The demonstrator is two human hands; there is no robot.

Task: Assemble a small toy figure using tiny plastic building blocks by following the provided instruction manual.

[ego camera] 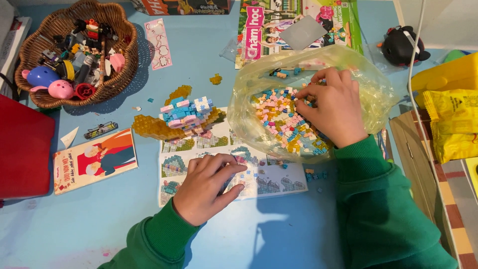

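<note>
My right hand (331, 107) reaches into a clear plastic bag (371, 92) full of tiny pink, blue and yellow bricks (284, 119), fingertips pinched among the pieces; what they hold is too small to tell. My left hand (206, 187) rests palm down, fingers spread, on a printed instruction sheet (279, 182). Just beyond the sheet stands a partly built brick model (184, 114) in blue, pink and white on translucent amber pieces. Both arms wear green sleeves.
A wicker basket (35, 37) of small toys sits at the far left, a red box (22, 149) below it. A small booklet (94, 159), a sticker strip (158, 42), magazines (259, 30), a black toy (401, 45) and yellow packets (453, 119) surround the blue table (279, 239).
</note>
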